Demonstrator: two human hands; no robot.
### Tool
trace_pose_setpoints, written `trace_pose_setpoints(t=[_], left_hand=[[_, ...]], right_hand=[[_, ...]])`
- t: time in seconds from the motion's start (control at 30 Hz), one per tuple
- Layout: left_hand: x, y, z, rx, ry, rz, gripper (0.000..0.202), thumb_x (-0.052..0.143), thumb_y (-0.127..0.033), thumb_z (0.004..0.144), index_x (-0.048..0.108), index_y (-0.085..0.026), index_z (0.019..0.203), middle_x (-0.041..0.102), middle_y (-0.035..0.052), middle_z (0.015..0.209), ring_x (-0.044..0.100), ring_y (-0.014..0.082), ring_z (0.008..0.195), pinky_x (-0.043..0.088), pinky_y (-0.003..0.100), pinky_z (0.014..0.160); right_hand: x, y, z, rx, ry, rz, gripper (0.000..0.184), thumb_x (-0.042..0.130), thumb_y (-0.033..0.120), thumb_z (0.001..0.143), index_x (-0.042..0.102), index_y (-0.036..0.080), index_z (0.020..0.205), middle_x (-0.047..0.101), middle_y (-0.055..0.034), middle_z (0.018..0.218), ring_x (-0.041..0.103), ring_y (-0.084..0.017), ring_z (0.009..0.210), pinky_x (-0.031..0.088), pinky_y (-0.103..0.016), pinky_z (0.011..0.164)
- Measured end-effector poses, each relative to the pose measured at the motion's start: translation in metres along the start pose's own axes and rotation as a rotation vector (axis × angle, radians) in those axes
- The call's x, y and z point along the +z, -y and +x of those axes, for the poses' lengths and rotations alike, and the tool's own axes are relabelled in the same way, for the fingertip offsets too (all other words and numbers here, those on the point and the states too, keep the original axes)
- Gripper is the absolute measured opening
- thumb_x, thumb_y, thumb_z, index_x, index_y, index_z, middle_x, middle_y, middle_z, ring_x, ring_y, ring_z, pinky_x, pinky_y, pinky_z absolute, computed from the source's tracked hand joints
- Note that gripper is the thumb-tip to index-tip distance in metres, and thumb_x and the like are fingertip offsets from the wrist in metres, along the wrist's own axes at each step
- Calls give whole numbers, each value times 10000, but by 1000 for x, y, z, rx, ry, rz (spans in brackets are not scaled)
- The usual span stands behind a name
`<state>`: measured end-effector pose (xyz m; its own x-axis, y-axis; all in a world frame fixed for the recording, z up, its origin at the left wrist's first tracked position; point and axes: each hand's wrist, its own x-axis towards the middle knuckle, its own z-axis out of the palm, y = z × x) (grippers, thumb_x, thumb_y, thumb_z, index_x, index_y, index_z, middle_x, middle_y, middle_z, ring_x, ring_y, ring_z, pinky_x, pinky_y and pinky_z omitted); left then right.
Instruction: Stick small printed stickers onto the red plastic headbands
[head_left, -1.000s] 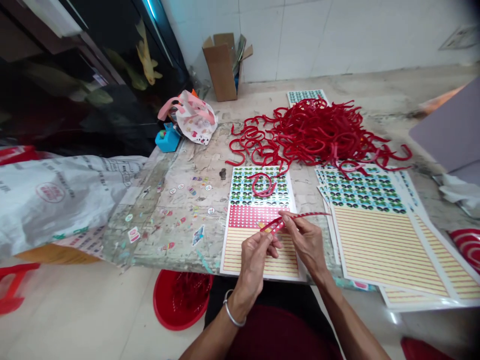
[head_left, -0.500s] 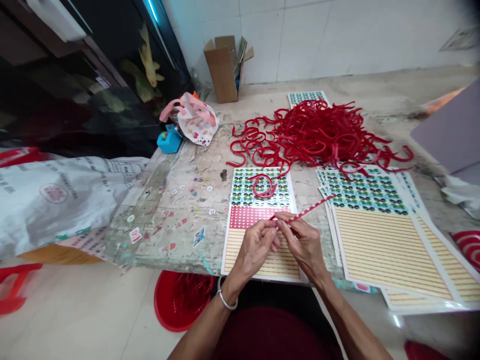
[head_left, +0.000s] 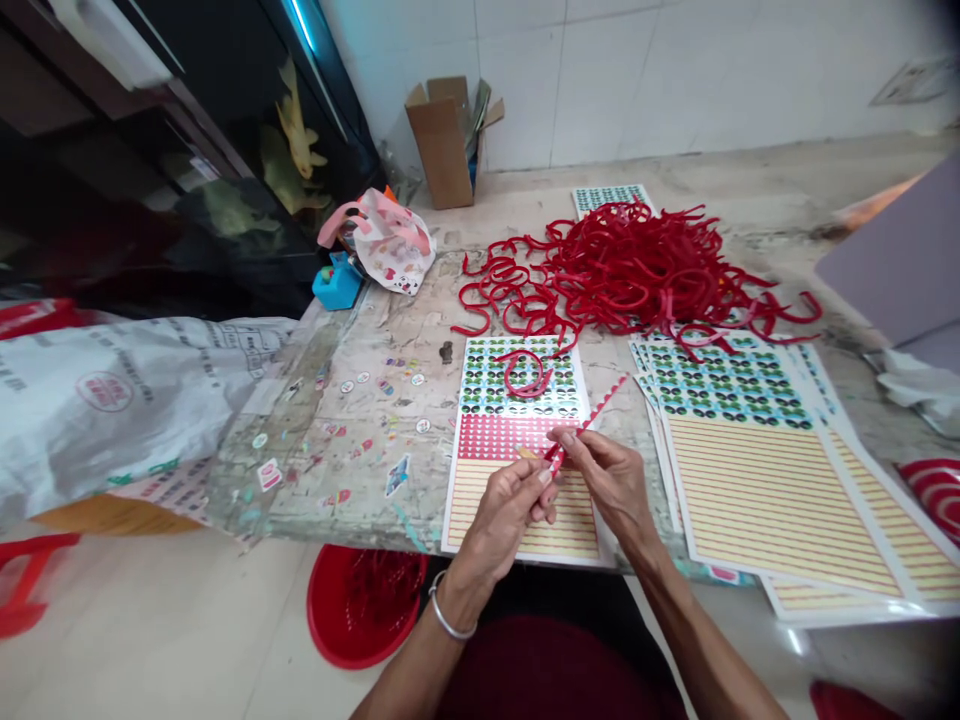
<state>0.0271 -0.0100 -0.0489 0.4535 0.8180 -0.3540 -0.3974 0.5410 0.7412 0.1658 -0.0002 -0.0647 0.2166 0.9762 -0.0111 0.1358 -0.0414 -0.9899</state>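
My left hand (head_left: 507,510) and my right hand (head_left: 609,478) meet over a sticker sheet (head_left: 517,445) at the table's near edge. Both pinch a thin red strip (head_left: 592,415) that slants up to the right from my fingertips. The sheet has green butterfly stickers on top, a pink band in the middle and yellow stripes below. A single red curved band (head_left: 525,372) lies on the sheet's upper part. A large heap of red curved bands (head_left: 630,265) covers the table behind it.
A stack of similar sticker sheets (head_left: 757,460) lies to the right. A pink printed bag (head_left: 386,240), a blue toy (head_left: 337,280) and a cardboard box (head_left: 442,135) sit at the back left. A red basket (head_left: 360,605) stands on the floor below the table edge.
The free end of the red strip has swung from pointing right to pointing up and right. My hands stayed together over the sheet.
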Motion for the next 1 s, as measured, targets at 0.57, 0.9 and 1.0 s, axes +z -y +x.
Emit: trace_pose_setpoints(t=[0.57,0.9,1.0], left_hand=[[-4,-1,-5,75,0,204,237,555,-358,809,557,-129,866,431,-54,538,336,47,440,326,210,487],[-3,2,-12,68,17,59,211,582,-322,803,568,-136,902,364,-75,521,259,37,438,359,221,517],[-6,1,-15,68,26,57,205,580,-320,804,572,-142,907,367,-73,508,275,42,438,360,227,529]], right_hand=[[-9,14,-11,-553,-89,-342,256,538,127,810,669,246,994,691,-42,946,625,-202,889,484,-351,820],[-8,12,-7,-147,70,-118,237,527,307,836,691,203,972,689,-37,822,630,-161,651,527,-270,571],[-4,12,-7,-42,121,4,276,532,342,829,681,188,1003,677,-13,743,615,-143,613,537,-260,555]])
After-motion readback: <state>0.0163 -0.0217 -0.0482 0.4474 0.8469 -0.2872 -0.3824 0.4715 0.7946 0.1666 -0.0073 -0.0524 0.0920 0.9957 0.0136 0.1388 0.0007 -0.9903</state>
